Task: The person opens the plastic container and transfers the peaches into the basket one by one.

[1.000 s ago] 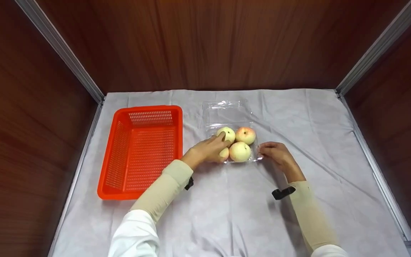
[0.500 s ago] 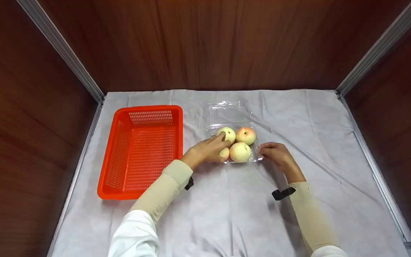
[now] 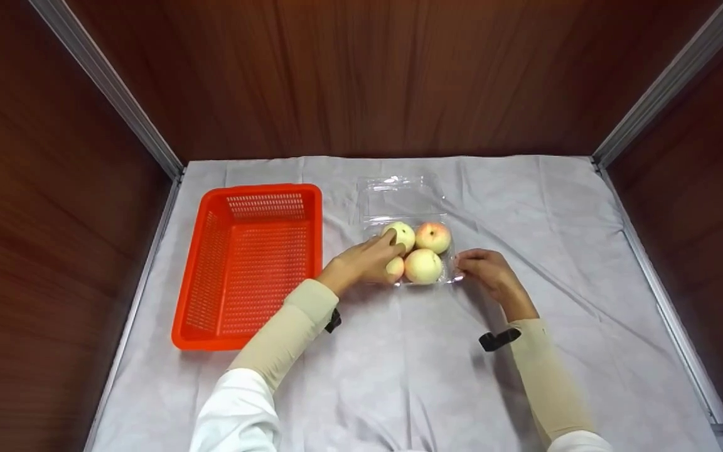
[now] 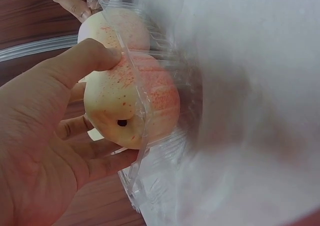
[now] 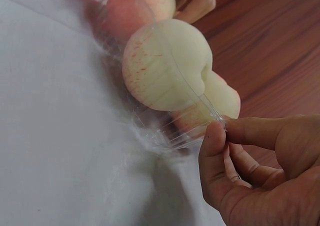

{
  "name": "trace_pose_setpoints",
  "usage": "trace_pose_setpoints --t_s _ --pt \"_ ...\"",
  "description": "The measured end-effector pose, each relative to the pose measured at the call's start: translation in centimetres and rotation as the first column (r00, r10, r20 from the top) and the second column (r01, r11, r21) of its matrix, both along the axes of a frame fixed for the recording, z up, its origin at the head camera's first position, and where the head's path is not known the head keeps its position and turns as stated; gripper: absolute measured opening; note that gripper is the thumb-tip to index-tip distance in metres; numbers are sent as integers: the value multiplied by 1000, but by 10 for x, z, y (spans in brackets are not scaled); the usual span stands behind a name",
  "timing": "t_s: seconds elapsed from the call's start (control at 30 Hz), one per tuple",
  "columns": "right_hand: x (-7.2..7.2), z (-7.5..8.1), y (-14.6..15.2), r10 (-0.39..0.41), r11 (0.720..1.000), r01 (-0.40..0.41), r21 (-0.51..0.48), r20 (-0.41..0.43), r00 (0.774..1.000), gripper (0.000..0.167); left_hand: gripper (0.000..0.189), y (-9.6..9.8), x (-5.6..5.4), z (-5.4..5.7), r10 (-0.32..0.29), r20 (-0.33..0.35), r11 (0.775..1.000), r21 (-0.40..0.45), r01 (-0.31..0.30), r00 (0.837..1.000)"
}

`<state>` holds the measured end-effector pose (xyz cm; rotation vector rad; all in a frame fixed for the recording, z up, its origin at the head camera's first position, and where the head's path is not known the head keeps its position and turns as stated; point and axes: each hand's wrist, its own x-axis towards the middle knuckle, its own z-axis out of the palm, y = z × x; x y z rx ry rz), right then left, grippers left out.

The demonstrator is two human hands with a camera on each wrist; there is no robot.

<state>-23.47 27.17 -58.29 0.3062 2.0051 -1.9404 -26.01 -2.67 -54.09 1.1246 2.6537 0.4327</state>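
Note:
A clear plastic clamshell box [image 3: 391, 202] lies with its lid folded back, and several peaches [image 3: 424, 267] sit in its base. My left hand [image 3: 366, 260] grips the near-left peach [image 4: 107, 98], thumb on one side and fingers round the other. That peach is still within the box wall in the left wrist view. On the opposite side, my right hand [image 3: 490, 273] pinches the rim of the box between thumb and forefinger, at the corner [image 5: 216, 117] by a pale peach [image 5: 167, 66]. From the head, the left hand hides much of the gripped peach.
To the left of the box stands a red plastic basket [image 3: 182, 282] with perforated walls and nothing inside. A pale grey cloth [image 3: 437, 376] covers the table. Wood-grain panels [image 3: 361, 81] close off the back and both sides.

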Motion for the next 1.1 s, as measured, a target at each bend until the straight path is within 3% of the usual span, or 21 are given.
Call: trace_pose_setpoints --t_s 0.33,0.77,1.1 --pt "1 -2 0 -18 1000 18 -3 -10 1000 13 39 0 0 2 3 22 1000 -8 -3 1000" --pt "0 -3 0 2 1000 -2 21 14 1000 24 35 0 -1 1 9 40 1000 -4 -9 999" --pt "1 9 -2 20 999 -21 35 30 999 32 36 0 -2 1 12 43 1000 1 -12 999"
